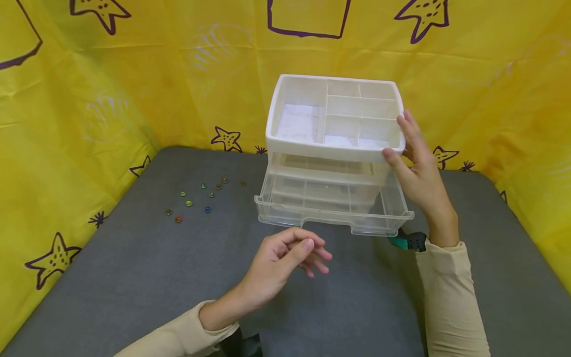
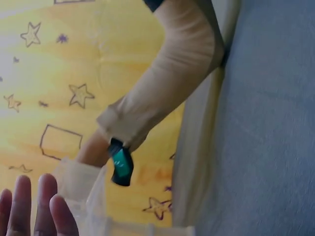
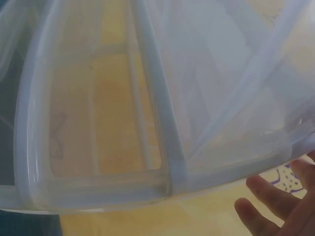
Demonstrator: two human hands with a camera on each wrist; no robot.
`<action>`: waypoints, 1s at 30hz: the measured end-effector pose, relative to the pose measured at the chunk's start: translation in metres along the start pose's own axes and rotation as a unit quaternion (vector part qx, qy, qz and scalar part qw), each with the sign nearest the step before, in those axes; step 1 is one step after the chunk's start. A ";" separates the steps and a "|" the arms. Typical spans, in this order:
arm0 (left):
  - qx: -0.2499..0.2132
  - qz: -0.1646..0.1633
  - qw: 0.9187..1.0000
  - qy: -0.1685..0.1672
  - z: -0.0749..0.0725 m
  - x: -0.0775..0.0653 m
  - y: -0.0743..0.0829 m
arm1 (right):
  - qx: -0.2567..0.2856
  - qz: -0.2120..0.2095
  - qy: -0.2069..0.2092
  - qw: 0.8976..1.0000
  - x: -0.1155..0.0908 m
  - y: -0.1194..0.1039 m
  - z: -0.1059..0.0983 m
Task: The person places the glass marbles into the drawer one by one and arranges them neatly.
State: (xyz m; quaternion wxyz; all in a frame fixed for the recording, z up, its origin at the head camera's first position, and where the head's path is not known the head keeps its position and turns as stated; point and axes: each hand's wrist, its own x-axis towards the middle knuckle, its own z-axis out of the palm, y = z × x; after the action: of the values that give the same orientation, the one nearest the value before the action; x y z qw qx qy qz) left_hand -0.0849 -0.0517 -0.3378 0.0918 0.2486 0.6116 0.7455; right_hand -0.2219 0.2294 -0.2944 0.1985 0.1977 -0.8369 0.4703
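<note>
A white plastic drawer organizer (image 1: 334,152) with a compartmented top stands upright on the dark grey table. One see-through drawer (image 1: 325,215) juts out of its front toward me. My right hand (image 1: 419,168) grips the organizer's right upper corner, thumb at the front rim and fingers along the side. In the right wrist view, the fingertips (image 3: 268,194) lie close to its pale edge. Just in front of the drawer's handle notch, my left hand (image 1: 285,263) hovers with loosely bent fingers and holds nothing. The left wrist view shows its fingers (image 2: 47,201) near the clear plastic.
Several small round coloured pieces, among them a blue one (image 1: 207,209) and an orange one (image 1: 178,219), lie scattered on the table (image 1: 134,277) left of the organizer. Yellow cloth (image 1: 178,89) with drawn stars hangs behind and along both sides.
</note>
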 end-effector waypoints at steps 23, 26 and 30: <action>0.019 0.180 0.982 0.046 -0.063 -0.001 0.045 | 0.015 -0.003 0.000 1.000 0.002 -0.003 0.001; 0.021 0.183 0.980 0.078 -0.071 0.000 0.050 | 0.052 -0.005 -0.001 0.999 0.003 -0.004 0.003; 0.028 0.191 0.975 0.109 -0.084 0.002 0.053 | 0.126 -0.005 0.000 0.992 0.005 -0.004 0.005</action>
State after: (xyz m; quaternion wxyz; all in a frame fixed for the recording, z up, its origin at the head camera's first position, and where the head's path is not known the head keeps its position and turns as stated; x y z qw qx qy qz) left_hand -0.1186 -0.1362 -0.2972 -0.1269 0.2807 0.5799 0.7542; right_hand -0.2247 0.2221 -0.2910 0.1749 0.2255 -0.7696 0.5712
